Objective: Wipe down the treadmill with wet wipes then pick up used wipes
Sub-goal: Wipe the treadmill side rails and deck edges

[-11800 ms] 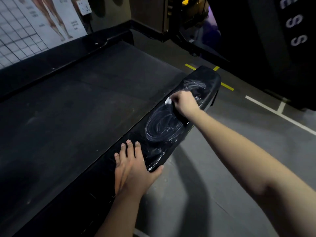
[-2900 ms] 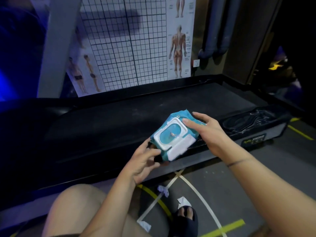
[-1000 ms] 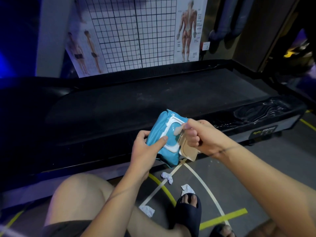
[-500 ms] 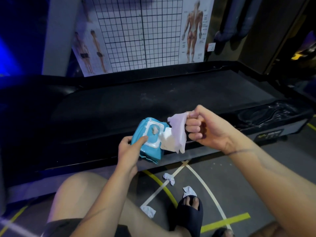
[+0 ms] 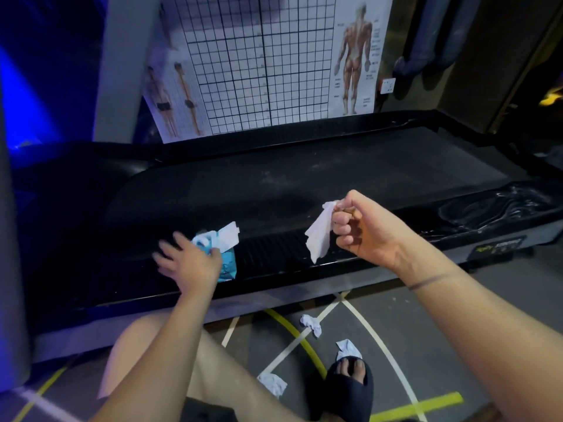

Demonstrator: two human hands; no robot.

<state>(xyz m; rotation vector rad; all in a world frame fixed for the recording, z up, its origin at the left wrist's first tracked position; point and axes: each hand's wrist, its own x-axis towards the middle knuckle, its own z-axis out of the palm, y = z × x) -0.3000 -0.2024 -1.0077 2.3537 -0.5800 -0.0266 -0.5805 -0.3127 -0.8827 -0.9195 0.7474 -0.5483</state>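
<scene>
Three crumpled wipes (image 5: 310, 323) lay on the grey floor among painted white and yellow lines, one just beside the toes of a foot in a dark sandal (image 5: 350, 388). Above them the left hand (image 5: 189, 263) was blurred, its fingers straight and spread wide, gripping nothing. Its thumb side lay against the teal wipes pack (image 5: 228, 264), though whether it pressed on it could not be told. That pack rested on the near side rail (image 5: 274, 254) of the treadmill (image 5: 335, 129), its white lid flap standing open. Well apart to the right, the right hand (image 5: 365, 231) was curled in a loose fist, thumb and forefinger pinching the top corner of a fresh white wipe (image 5: 318, 236) that hung before the rail. A dark label (image 5: 499, 247) on the treadmill's side bore yellowish writing, too blurred to read. Beyond lay the dusty black belt (image 5: 304, 178), and behind it a wall poster (image 5: 274, 56) with a black grid and body figures, its small captions unreadable
</scene>
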